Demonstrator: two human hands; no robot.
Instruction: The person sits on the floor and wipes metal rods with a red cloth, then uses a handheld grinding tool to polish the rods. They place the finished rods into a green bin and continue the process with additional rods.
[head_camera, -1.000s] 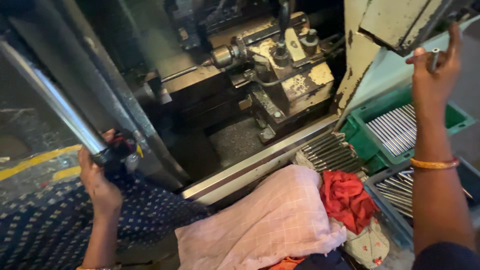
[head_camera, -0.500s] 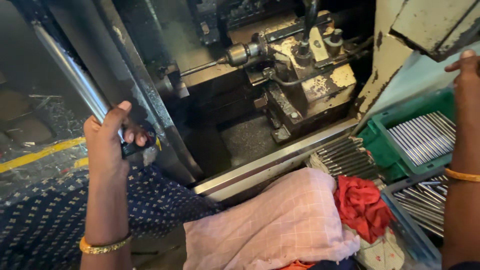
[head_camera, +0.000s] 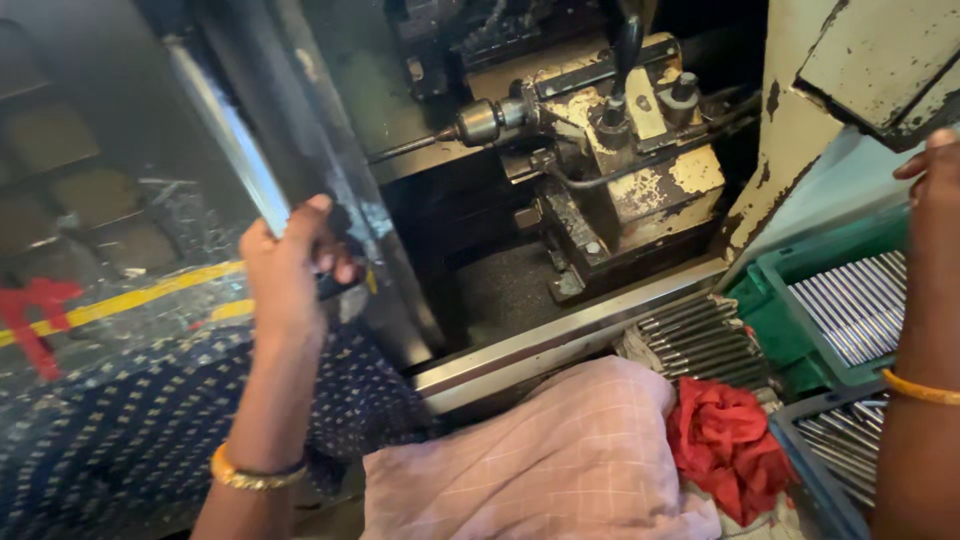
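My left hand (head_camera: 285, 270) grips the steel bar handle (head_camera: 232, 140) of the machine's sliding glass door (head_camera: 110, 260) at the left. My right hand (head_camera: 935, 185) is raised at the right edge, against the worn cream control box (head_camera: 880, 60); what it touches is cut off by the frame. Between them the open enclosure shows a chuck with a thin rod (head_camera: 478, 125) and a yellowed tool block (head_camera: 640, 190).
A pink checked cloth (head_camera: 550, 460) and a red rag (head_camera: 725, 445) lie in front of the steel rail (head_camera: 560, 335). Several metal rods (head_camera: 700, 340) lie loose beside a green tray (head_camera: 850, 305) and a blue-grey tray (head_camera: 835, 450) of rods.
My left hand has risen along the door handle and the door has shifted right in view. My right hand has moved toward the frame's right edge. The view has come closer.
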